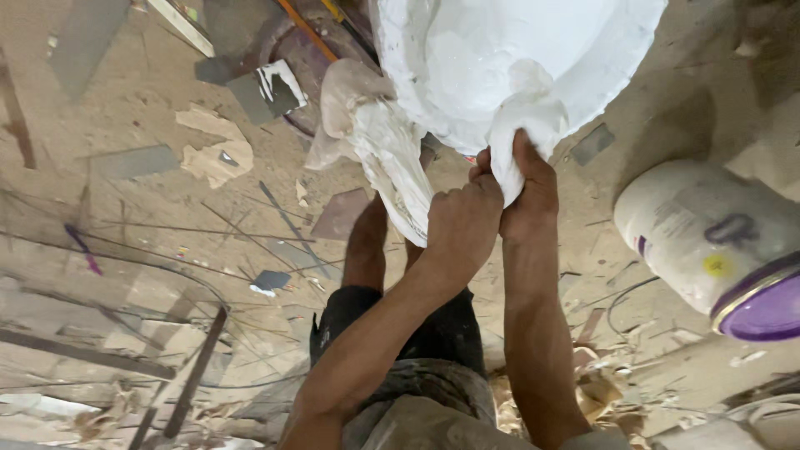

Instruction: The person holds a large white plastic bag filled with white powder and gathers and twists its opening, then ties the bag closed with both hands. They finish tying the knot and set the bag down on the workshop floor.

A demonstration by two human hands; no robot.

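Both hands meet above the person's knees: the left hand (461, 223) and right hand (527, 193) each have their grip pressed tight on bunched cloth of a white sack (500, 58), held up in the air. Beyond, a white bucket with a purple lid (708, 242) lies on the dusty floor (125, 217) among scattered rods and scraps.

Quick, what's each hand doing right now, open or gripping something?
Left hand: closed, fingers clenched on the bunched edge of the big white woven plastic sack.
Right hand: closed, gripping the same sack edge beside the left.
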